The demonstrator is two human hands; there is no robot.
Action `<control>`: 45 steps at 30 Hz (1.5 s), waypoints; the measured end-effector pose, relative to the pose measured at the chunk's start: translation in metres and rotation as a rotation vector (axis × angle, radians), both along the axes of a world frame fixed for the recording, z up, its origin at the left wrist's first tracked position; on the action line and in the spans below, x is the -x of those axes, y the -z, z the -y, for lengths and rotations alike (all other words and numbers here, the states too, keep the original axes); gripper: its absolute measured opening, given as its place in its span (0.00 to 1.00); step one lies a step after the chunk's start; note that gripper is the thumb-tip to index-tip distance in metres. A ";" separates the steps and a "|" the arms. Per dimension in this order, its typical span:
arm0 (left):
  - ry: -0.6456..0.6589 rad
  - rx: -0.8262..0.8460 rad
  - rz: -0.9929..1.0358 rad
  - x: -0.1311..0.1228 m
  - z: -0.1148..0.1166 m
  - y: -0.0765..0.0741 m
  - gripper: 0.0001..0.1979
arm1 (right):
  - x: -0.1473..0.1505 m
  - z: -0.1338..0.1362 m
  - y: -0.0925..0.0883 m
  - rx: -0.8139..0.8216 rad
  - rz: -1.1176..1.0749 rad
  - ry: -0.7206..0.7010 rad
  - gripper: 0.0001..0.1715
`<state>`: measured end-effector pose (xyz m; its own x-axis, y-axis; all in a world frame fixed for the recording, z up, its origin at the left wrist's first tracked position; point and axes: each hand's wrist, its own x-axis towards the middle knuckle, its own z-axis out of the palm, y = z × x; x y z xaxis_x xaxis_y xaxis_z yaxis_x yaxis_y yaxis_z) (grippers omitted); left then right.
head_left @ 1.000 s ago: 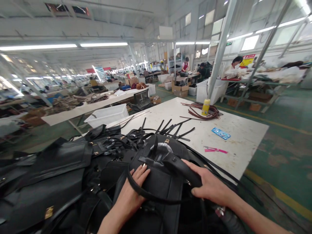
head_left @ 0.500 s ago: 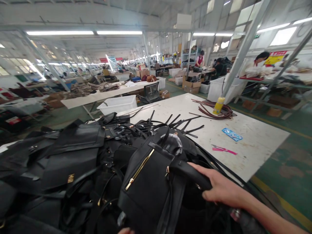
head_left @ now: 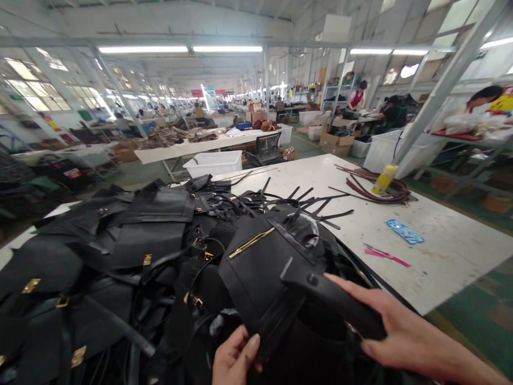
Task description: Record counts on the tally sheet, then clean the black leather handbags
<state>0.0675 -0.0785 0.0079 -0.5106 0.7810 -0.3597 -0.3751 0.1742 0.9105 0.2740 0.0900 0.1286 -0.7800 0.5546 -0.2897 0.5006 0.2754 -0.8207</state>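
Observation:
A black leather handbag (head_left: 264,267) with a gold zipper lies tilted on top of a heap of black bags (head_left: 120,256). My right hand (head_left: 401,331) is wrapped round the bag's thick black handle (head_left: 340,305) at its right side. At the bottom edge of the view, my left hand (head_left: 234,361) pinches the bag's lower edge with thumb and fingers closed. Loose black straps (head_left: 296,203) spread out behind the bag on the white table (head_left: 441,240).
On the table lie brown straps (head_left: 380,187) with a yellow bottle (head_left: 383,179), a blue packet (head_left: 404,231) and pink scissors (head_left: 387,255). A white bin (head_left: 214,162) stands beyond the heap. Other people work at benches at the back right.
The bag has been turned so its zipper face shows and tilts toward me. My left hand left the bag's top, dropped out of view, and now grips the lower edge. The camera panned left.

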 end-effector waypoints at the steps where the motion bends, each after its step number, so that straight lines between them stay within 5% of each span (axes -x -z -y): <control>1: 0.024 -0.008 -0.008 0.003 0.000 -0.001 0.17 | -0.005 0.005 -0.002 0.031 0.010 -0.055 0.49; 8: 0.216 0.057 -0.133 0.014 0.001 0.006 0.21 | 0.005 0.027 -0.015 0.064 0.002 -0.281 0.36; 14: 0.153 0.076 -0.130 0.015 -0.002 -0.012 0.20 | 0.032 0.033 -0.018 0.210 -0.123 -0.367 0.38; 18: 0.088 0.002 0.087 0.013 -0.005 -0.018 0.16 | 0.044 0.040 -0.011 0.192 -0.166 -0.356 0.41; 23: 0.066 0.016 0.068 0.021 -0.007 -0.012 0.17 | 0.031 0.037 -0.007 0.163 -0.158 -0.138 0.51; 30: 0.077 0.041 0.019 0.020 -0.008 -0.011 0.14 | 0.024 0.042 -0.030 0.180 0.002 -0.348 0.32; 33: 0.095 0.020 0.035 0.016 -0.008 -0.013 0.14 | 0.032 0.050 -0.027 0.193 0.023 -0.426 0.31; 41: 0.077 -0.004 0.246 0.014 -0.008 -0.017 0.17 | 0.034 0.059 -0.021 0.054 -0.042 -0.143 0.43; 45: 0.070 -0.004 0.194 0.015 -0.007 -0.011 0.15 | 0.023 0.054 -0.026 0.104 0.010 -0.227 0.36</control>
<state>0.0526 -0.0718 0.0191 -0.3767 0.8135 -0.4430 -0.5304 0.2027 0.8232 0.2515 0.0364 0.1547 -0.8779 0.3324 -0.3447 0.4441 0.2961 -0.8456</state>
